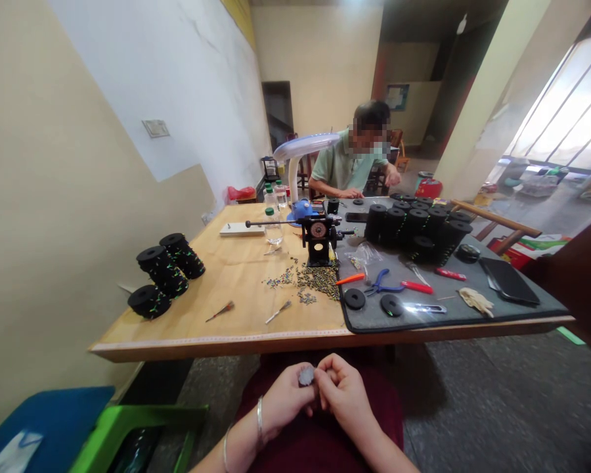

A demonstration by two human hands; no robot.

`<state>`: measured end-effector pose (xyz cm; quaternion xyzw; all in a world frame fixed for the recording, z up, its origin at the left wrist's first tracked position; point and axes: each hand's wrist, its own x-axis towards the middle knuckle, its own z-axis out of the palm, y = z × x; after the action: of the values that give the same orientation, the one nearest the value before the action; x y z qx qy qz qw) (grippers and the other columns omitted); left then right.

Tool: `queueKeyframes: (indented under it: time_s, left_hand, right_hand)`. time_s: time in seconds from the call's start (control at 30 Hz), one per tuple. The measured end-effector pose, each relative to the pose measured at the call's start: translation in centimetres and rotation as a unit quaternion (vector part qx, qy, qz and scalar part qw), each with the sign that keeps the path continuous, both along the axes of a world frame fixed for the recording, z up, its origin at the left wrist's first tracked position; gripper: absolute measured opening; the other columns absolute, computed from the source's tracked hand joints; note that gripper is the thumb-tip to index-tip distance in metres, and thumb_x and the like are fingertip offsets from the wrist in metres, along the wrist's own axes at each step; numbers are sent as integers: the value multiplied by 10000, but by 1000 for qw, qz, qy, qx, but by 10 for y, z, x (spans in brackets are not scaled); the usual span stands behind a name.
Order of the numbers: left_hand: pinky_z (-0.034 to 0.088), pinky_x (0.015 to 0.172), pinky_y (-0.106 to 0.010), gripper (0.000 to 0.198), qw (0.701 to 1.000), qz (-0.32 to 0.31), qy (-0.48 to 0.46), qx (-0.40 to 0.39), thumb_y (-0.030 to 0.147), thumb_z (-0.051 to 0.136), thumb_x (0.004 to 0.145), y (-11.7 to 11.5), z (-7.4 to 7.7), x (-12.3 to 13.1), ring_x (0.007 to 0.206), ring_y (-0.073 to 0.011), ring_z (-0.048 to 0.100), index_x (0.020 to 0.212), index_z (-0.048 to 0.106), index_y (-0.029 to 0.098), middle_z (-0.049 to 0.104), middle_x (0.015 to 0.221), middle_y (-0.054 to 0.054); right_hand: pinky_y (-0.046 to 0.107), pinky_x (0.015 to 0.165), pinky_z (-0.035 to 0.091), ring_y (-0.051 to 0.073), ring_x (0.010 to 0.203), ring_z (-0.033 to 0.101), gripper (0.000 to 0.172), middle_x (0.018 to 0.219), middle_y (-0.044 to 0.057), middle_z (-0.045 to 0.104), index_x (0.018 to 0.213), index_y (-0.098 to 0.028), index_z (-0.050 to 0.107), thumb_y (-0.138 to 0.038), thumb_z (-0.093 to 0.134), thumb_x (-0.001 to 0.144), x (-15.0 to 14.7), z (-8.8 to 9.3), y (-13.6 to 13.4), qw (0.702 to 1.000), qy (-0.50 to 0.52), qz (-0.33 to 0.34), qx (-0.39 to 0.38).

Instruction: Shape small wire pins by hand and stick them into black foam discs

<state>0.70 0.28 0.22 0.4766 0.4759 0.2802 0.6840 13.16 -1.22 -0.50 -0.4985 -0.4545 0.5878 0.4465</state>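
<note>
Over my lap, below the table's front edge, my left hand is closed around a small round grey disc, gripped between thumb and fingers. My right hand is curled against it from the right, and its fingertips pinch at the same disc. What the fingers do to the disc is too small to make out. Both hands hang well short of the wooden table.
On the table are stacked black spools at the left and at the back right, a small hand-crank winder, a heap of tiny metal parts, pliers on a grey mat, and a lamp. Another person sits at the far end.
</note>
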Motion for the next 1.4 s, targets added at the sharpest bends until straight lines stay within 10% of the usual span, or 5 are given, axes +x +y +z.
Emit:
queueKeyframes:
  time_s: [1.4]
  left_hand:
    - [350,458,-164,346,972,113,-167,-122,309,781,584,5,4,-4,512,-60,480,719,527,117,503,579,29]
  right_hand:
    - [119,320,160,8,284,275,467,369,-70,453,694,-154,429,-601,564,699,5,-1,-4,996,28,27,-76]
